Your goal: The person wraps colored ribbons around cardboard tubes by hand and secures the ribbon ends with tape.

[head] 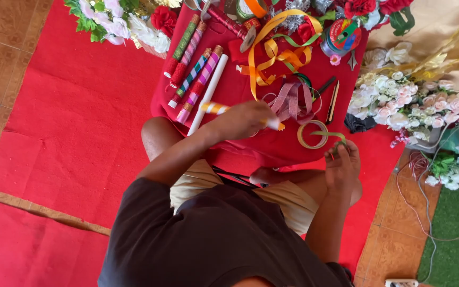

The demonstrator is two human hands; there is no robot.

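We seem to be on the floor of a home craft corner. Brown floor tiles (6, 58) show beside a red carpet (70, 117), and a low bench under a red cloth (229, 79) carries wrapped sticks (195, 74) and loose orange ribbon (272, 56). Heaps of artificial flowers (399, 101) and a green mat (458, 234) surround it.

Left side: open red carpet (75, 117) is seen, nothing lies on it.
Middle: the red cloth (240, 79) is crowded by wrapped sticks (195, 74), orange ribbon (274, 56) and a tape ring (313, 134).
Right side: passage is blocked by white and pink flowers (399, 103) and thin wires (418, 180).
Top edge: closed by a flower bunch (120, 21) and ribbon spools (341, 34).
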